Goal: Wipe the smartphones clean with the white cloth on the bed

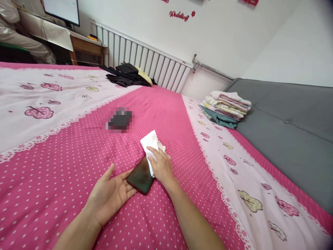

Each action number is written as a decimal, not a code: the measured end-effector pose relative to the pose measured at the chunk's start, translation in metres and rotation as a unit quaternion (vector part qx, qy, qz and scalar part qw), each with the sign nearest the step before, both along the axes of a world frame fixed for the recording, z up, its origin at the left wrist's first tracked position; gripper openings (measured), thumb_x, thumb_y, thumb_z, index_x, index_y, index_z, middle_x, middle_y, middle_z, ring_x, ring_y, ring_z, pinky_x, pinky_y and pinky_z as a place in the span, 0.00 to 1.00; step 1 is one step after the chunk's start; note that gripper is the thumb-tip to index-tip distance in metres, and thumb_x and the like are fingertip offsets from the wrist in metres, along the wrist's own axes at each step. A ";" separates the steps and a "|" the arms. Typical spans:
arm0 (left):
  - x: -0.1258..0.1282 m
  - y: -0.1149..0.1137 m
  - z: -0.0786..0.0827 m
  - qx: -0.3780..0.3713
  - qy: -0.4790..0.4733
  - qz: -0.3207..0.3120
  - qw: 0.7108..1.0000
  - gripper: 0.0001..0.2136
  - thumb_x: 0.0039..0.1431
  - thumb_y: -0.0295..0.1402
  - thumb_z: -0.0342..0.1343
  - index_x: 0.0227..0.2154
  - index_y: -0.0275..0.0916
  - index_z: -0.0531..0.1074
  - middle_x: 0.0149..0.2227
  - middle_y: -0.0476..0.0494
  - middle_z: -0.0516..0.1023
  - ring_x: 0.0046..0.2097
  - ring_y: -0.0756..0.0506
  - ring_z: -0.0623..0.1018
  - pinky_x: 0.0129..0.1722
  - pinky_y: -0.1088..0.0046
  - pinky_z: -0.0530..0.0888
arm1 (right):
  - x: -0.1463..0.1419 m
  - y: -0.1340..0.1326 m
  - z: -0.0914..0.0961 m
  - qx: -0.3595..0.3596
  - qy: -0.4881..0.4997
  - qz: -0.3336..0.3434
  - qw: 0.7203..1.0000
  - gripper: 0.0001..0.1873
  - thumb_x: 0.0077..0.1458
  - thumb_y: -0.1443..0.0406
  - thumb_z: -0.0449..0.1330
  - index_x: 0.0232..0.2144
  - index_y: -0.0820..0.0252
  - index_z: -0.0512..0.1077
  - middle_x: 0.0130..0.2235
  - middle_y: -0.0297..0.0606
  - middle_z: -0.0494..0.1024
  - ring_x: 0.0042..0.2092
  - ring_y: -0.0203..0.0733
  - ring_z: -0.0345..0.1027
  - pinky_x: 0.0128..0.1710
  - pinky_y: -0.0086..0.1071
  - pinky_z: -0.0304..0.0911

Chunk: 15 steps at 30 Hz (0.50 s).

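A dark smartphone (140, 177) rests on the fingers of my left hand (110, 194), which lies palm up on the pink dotted bedspread (78, 163). My right hand (161, 166) presses a white tissue (151, 142) against the phone's upper end. The fingers of that hand are closed on the tissue, and most of the tissue sticks out beyond them towards the middle of the bed.
A blurred dark object (120, 120) lies on the bed beyond the phone. Dark clothes (127, 75) sit at the far edge by a white radiator (145, 59). Folded laundry (226, 107) is stacked at the right beside a grey sofa (286, 132). A desk and monitor (62, 10) stand far left.
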<state>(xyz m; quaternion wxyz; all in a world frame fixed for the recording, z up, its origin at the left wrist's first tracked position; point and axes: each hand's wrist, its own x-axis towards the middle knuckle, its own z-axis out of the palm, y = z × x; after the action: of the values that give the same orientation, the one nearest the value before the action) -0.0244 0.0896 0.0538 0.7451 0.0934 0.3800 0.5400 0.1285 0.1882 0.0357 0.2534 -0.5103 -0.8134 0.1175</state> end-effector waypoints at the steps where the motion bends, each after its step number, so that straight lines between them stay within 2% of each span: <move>1: 0.000 0.000 0.000 0.003 0.000 -0.001 1.000 0.32 0.66 0.46 0.34 0.55 0.16 0.60 0.52 0.16 0.71 0.56 0.32 0.70 0.57 0.55 0.66 | 0.000 0.000 0.000 0.000 0.000 0.001 1.000 0.20 0.62 0.64 0.52 0.56 0.47 0.66 0.52 0.39 0.71 0.54 0.46 0.62 0.55 0.39 0.55; 15: -0.001 0.001 -0.001 0.003 -0.001 -0.004 1.000 0.32 0.66 0.46 0.33 0.55 0.16 0.60 0.51 0.17 0.72 0.56 0.33 0.71 0.57 0.55 0.67 | 0.001 -0.002 0.003 -0.010 -0.002 -0.002 1.000 0.20 0.62 0.64 0.53 0.56 0.48 0.67 0.52 0.39 0.71 0.54 0.46 0.63 0.55 0.39 0.56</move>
<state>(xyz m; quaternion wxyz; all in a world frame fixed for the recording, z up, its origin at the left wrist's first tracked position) -0.0250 0.0901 0.0530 0.7472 0.0966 0.3773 0.5385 0.1292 0.1865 0.0390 0.2464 -0.5146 -0.8118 0.1245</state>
